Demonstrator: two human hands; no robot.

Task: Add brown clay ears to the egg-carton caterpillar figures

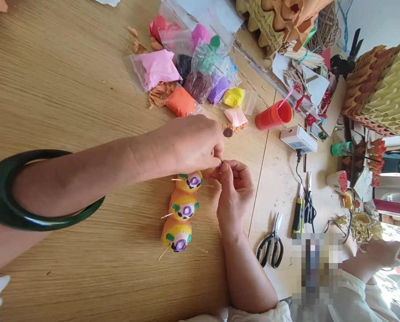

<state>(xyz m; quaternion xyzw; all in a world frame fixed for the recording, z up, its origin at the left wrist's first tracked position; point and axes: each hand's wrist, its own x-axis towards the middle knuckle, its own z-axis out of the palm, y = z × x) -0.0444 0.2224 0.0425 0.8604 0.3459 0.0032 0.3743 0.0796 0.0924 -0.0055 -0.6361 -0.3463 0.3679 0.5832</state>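
My left hand [193, 143], with a dark green bangle [5, 192] on its wrist, reaches in from the left with its fingertips pinched together. My right hand [235, 190] comes up from below and pinches the same spot, fingertip to fingertip. What they hold between them is tiny and dark, and I cannot make it out. Just under the hands lie three yellow-orange clay figures [183, 208] in a row, with green ears, purple-and-white faces and toothpicks sticking out. A small brown clay disc [227, 132] lies on the wooden table [69, 89] just beyond my left hand.
Several small bags of coloured clay [193, 71] lie at the far side. A red cup [274, 115], a white power adapter [297, 138], black scissors [270, 243] and a yellow-handled cutter [298, 214] lie to the right. Another person's hand [381, 255] works at the lower right, near folded-paper models [384, 85].
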